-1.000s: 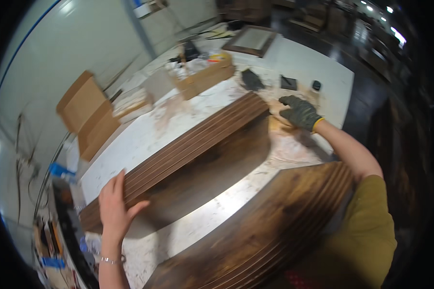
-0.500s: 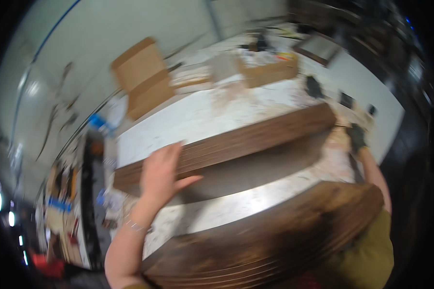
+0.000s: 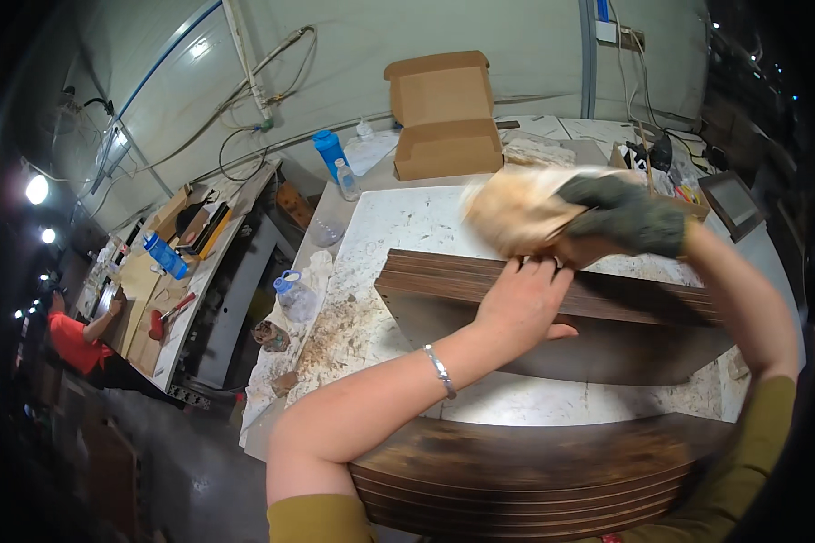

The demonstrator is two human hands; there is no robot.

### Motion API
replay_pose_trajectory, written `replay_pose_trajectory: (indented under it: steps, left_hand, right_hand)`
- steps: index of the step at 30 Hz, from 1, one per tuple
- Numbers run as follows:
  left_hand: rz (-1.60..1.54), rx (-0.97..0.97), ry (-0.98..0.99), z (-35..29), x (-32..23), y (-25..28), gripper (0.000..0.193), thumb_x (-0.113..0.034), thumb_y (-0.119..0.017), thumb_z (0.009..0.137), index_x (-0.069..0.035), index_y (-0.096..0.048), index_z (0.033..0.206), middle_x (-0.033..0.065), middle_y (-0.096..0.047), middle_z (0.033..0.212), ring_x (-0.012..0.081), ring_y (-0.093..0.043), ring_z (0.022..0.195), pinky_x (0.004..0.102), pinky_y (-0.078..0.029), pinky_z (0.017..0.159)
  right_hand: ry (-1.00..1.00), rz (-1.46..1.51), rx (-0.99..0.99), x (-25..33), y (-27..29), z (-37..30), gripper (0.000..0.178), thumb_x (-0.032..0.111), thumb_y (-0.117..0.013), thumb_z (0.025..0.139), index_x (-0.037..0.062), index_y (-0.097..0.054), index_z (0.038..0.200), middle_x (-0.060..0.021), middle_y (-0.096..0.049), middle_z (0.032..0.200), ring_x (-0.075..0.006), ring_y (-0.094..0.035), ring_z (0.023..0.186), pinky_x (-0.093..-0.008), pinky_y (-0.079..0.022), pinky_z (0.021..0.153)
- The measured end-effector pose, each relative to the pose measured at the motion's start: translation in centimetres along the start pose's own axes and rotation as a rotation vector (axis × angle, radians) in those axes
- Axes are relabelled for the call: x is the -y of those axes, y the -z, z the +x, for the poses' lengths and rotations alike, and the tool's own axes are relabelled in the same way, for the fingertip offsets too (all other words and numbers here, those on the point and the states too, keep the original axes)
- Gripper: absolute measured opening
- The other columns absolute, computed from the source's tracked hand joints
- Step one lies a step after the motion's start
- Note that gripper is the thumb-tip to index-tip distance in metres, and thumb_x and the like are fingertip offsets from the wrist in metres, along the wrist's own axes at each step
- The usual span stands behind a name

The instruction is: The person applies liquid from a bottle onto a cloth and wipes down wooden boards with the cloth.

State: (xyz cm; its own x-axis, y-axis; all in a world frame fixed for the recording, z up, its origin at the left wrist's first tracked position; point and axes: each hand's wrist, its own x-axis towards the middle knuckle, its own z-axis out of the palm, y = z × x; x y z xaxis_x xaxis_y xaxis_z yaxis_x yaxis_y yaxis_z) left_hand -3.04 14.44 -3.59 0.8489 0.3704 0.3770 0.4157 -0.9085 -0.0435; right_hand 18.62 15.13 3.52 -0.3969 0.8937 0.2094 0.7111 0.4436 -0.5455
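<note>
My left hand (image 3: 525,308) lies bare across the top of a dark brown curved wooden piece (image 3: 471,330) with a grooved edge. Its fingers stretch over that edge, and its thumb points out along the front face. In a dark work glove, my right hand (image 3: 620,215) grips a cream, brown-stained rag (image 3: 521,210) just beyond the left fingertips. The rag is blurred by motion; whether it touches the wood I cannot tell. Closer to my body is a second curved wooden piece (image 3: 534,462), with dark blotches on top and ridges along its near side.
Brown dust lies on the white worktable (image 3: 371,249). An open cardboard box (image 3: 448,149), a blue bottle (image 3: 329,156) and a clear jug (image 3: 294,294) stand toward its back and left. At another bench (image 3: 204,290) on the left, a person in red (image 3: 77,339) works.
My right hand has come from the far right end to the middle, bringing the rag over the wood. My left hand has shifted right along the edge. The view has turned left.
</note>
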Motion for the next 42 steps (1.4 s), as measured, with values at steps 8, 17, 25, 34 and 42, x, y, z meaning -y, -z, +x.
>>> replay_pose_trajectory:
  steps: [8,17,25,34,42]
  left_hand:
    - [-0.070,-0.013,0.002,-0.3,0.1,-1.5,0.077,-0.050,-0.071,0.071,0.001,-0.048,0.124,0.0131,-0.057,0.095,0.0273,-0.056,0.097,0.0394,-0.042,0.086]
    - [0.026,-0.080,-0.028,-0.5,0.7,-3.2,0.083,-0.060,-0.060,0.077,0.002,-0.044,0.130,0.0196,-0.045,0.131,0.0326,-0.037,0.125,0.0486,-0.031,0.103]
    - [0.020,-0.029,0.017,0.2,0.1,-2.1,0.083,-0.059,-0.061,0.076,0.000,-0.042,0.131,0.0176,-0.048,0.128,0.0312,-0.041,0.123,0.0468,-0.030,0.104]
    - [-0.012,0.232,0.068,0.7,0.4,-0.9,0.087,-0.064,-0.057,0.077,0.000,-0.040,0.134,0.0185,-0.042,0.136,0.0337,-0.034,0.130,0.0483,-0.025,0.107]
    - [0.027,-0.018,-0.010,0.7,1.5,-2.7,0.075,-0.058,-0.062,0.075,-0.004,-0.048,0.125,0.0163,-0.053,0.117,0.0324,-0.048,0.113,0.0484,-0.036,0.097]
  right_hand:
    - [0.190,-0.041,0.195,5.2,-11.2,13.3,0.034,0.031,-0.052,0.085,0.0041,-0.061,0.102,-0.0191,-0.063,0.098,-0.0341,-0.059,0.091,-0.0407,-0.045,0.081]
    - [0.187,-0.164,0.140,7.8,-12.6,16.3,0.034,0.033,-0.061,0.076,0.0029,-0.065,0.092,-0.0186,-0.067,0.089,-0.0360,-0.063,0.084,-0.0412,-0.047,0.077]
    - [0.168,-0.381,0.231,5.7,-10.9,14.7,0.036,0.036,-0.055,0.083,0.0029,-0.068,0.089,-0.0190,-0.067,0.089,-0.0341,-0.064,0.080,-0.0411,-0.048,0.075]
    - [-0.018,-0.318,0.403,6.8,-9.6,14.6,0.033,0.029,-0.058,0.077,0.0006,-0.064,0.092,-0.0202,-0.065,0.090,-0.0341,-0.061,0.081,-0.0411,-0.047,0.074]
    - [-0.014,-0.357,0.363,7.5,-10.7,16.1,0.038,0.029,-0.061,0.073,0.0016,-0.064,0.098,-0.0204,-0.065,0.094,-0.0336,-0.062,0.088,-0.0412,-0.047,0.078]
